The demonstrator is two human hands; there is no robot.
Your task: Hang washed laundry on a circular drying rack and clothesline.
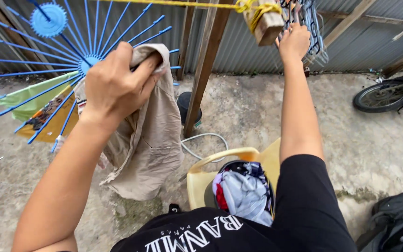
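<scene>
My left hand (115, 86) is raised and clenched on a beige garment (148, 140) that hangs down below it in loose folds. Just behind it spreads a blue plastic drying rack (78, 51) with spokes fanning out. My right hand (295, 42) reaches up to a bunch of wire hangers (311, 21) hung at a wooden block (267, 28) tied with yellow rope (253, 7); its fingers are among the hangers, the grip itself hidden. Below my chest stands a yellow plastic chair (201, 179) bearing a dark basket of mixed laundry (243, 191).
A slanted wooden post (206, 70) rises mid-frame before a corrugated metal wall (360, 51). Green and orange cloths (43, 109) hang on the rack at left. A motorbike wheel (381, 95) is at right, a dark bag (397, 221) at bottom right, a white hose (201, 140) on the concrete.
</scene>
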